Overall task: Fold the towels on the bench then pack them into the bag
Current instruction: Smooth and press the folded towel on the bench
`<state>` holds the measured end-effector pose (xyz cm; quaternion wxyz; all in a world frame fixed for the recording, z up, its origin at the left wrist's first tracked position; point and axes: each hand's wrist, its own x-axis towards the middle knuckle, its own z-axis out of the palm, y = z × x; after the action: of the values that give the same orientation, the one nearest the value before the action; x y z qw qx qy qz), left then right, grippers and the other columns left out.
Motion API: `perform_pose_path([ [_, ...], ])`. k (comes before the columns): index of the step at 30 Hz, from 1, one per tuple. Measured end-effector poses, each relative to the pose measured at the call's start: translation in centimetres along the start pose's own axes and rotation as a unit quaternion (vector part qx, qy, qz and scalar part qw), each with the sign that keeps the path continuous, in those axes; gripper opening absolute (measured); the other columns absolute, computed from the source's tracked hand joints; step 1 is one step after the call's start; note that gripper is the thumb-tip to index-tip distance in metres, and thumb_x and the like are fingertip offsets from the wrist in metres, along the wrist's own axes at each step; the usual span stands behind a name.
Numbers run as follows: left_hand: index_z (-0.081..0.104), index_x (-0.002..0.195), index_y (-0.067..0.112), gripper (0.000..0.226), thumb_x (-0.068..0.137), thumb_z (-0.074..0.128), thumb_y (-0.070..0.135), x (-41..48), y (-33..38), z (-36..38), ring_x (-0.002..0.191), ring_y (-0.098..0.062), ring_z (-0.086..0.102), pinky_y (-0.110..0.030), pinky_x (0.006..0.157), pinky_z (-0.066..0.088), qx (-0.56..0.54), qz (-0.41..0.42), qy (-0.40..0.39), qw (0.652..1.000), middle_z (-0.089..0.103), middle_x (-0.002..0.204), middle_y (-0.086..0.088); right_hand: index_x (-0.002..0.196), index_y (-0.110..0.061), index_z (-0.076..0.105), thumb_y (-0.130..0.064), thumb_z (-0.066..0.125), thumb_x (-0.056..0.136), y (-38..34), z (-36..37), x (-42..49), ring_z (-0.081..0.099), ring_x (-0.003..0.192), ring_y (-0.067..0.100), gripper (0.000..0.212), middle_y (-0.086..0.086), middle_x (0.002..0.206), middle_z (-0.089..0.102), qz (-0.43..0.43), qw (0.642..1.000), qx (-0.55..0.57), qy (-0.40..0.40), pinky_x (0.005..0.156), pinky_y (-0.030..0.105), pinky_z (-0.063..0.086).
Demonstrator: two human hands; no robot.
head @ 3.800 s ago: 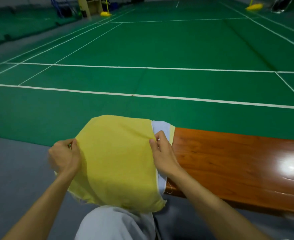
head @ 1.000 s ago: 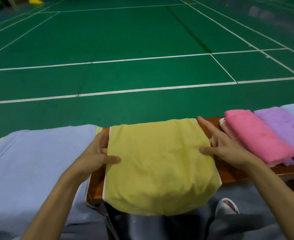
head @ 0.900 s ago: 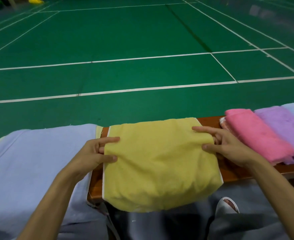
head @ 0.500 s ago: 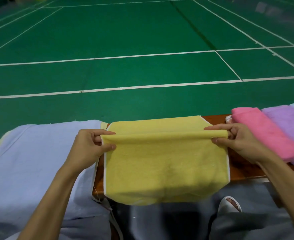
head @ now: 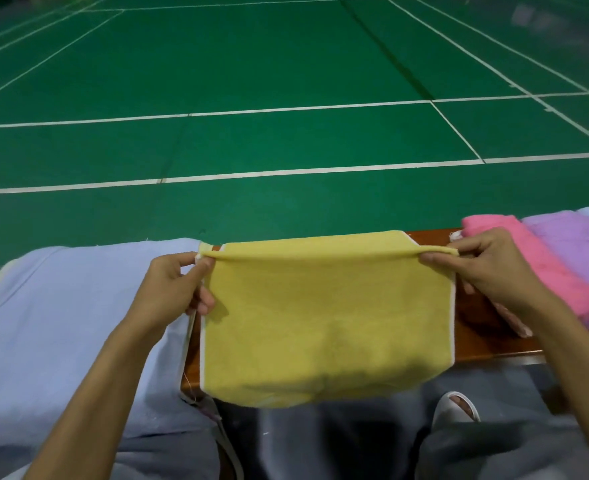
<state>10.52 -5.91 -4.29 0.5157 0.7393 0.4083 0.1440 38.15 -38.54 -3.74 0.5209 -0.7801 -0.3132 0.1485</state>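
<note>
A: Progress?
B: Mid-fold. The yellow towel (head: 327, 323) lies across the desk (head: 487, 341), its near edge hanging off. The left hand (head: 172, 289) and right hand (head: 487, 271) each pinch one end of the raised fold, fingers (head: 204, 263) closed on cloth.
A: Done so far?
B: The pink towel (head: 542, 265) and purple towel (head: 573, 244) sit folded at right, touching. The pale blue cloth (head: 71, 323) at left looks unfolded.
A: Bag?
B: Can't make one out. I'd judge packing hasn't started.
</note>
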Motion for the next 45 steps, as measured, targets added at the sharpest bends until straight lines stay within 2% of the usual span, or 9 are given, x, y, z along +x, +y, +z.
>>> perform_pose_path([
  [4,0.063,0.116,0.02,0.023,0.107,0.049,0.035,-0.2,0.7,0.8,0.067,-0.018,0.076,-0.031,0.063,0.055,-0.139,-0.105,-0.07,0.982,0.079,0.085,-0.012,0.073,0.011,0.065,-0.029,0.078,0.084,-0.1,-0.4,0.2,0.031,0.038,0.016,0.043,0.017,0.047,0.048,0.081,0.992,0.092,-0.027,0.041,0.016,0.028],
  [11,0.065,0.123,0.008,0.03,0.108,0.049,0.029,1.2,0.3,0.5,0.105,-0.025,0.075,-0.033,0.089,0.062,-0.186,-0.09,-0.089,0.974,0.078,0.11,-0.012,0.101,-0.006,0.067,-0.028,0.062,0.094,-0.2,0.0,2.1,0.075,0.062,0.026,0.023,0.023,0.108,0.075,0.197,0.955,0.203,-0.094,0.052,0.025,0.059],
  [15,0.067,0.12,0.006,0.027,0.108,0.047,0.021,2.7,1.6,1.8,0.115,-0.024,0.071,-0.037,0.103,0.054,-0.256,0.009,-0.039,0.966,0.074,0.12,-0.016,0.113,-0.008,0.073,-0.038,0.077,0.075,-0.5,1.6,4.1,0.071,0.112,0.037,0.048,0.016,0.117,0.075,0.123,0.949,0.289,0.005,0.099,0.053,0.052],
  [22,0.071,0.115,0.015,0.022,0.099,0.06,0.024,2.6,5.5,-1.4,0.126,-0.029,0.062,-0.043,0.109,0.049,-0.418,0.235,-0.047,0.876,0.074,0.12,-0.008,0.11,-0.018,0.078,-0.016,0.06,0.1,-4.7,0.4,4.5,0.063,0.124,0.027,0.021,0.002,0.12,0.075,-0.107,0.906,0.406,0.06,0.108,0.046,0.05],
  [29,0.082,0.09,0.001,0.064,0.057,0.094,0.055,-0.5,0.3,-4.1,0.091,-0.034,0.075,-0.035,0.084,0.062,-0.148,0.108,-0.185,0.965,0.075,0.1,-0.028,0.072,-0.008,0.082,-0.002,0.063,0.079,-2.5,-2.7,0.0,0.074,0.075,0.019,0.021,0.014,0.078,0.077,0.031,0.975,0.151,-0.162,0.076,0.024,0.059],
  [33,0.084,0.085,0.008,0.018,0.092,0.076,0.023,-1.6,-0.5,-4.4,0.083,-0.024,0.074,-0.037,0.084,0.058,0.072,0.033,-0.416,0.906,0.078,0.088,-0.015,0.097,-0.008,0.083,-0.015,0.068,0.091,-1.0,-3.8,-0.9,0.076,0.094,0.028,0.017,0.016,0.102,0.078,0.181,0.865,-0.066,-0.463,0.08,0.027,0.058],
  [39,0.081,0.097,0.019,0.013,0.097,0.072,0.028,-1.5,0.3,-2.6,0.095,-0.031,0.077,-0.033,0.082,0.061,0.211,-0.086,-0.539,0.811,0.079,0.101,-0.015,0.119,-0.014,0.075,-0.038,0.078,0.088,-0.4,-2.0,-0.5,0.074,0.095,0.042,0.04,0.016,0.107,0.077,0.275,0.762,-0.17,-0.562,0.066,0.025,0.059],
  [42,0.083,0.099,0.019,0.022,0.09,0.077,0.038,-1.4,1.4,-2.0,0.063,-0.021,0.071,-0.025,0.064,0.053,0.203,-0.071,-0.481,0.85,0.076,0.078,-0.012,0.12,-0.025,0.076,-0.05,0.085,0.076,-1.7,-2.0,-0.4,0.077,0.073,0.027,0.052,0.015,0.1,0.079,0.289,0.773,-0.179,-0.536,0.057,0.023,0.055],
  [45,0.083,0.08,0.021,0.028,0.089,0.075,0.046,-0.4,1.0,0.7,0.042,-0.014,0.048,-0.023,0.054,0.041,0.199,0.068,-0.195,0.958,0.056,0.048,0.0,0.104,-0.014,0.081,-0.05,0.08,0.078,-1.5,-0.7,0.0,0.066,0.053,0.024,0.044,0.017,0.08,0.077,0.216,0.884,-0.16,-0.382,0.05,0.025,0.045],
])
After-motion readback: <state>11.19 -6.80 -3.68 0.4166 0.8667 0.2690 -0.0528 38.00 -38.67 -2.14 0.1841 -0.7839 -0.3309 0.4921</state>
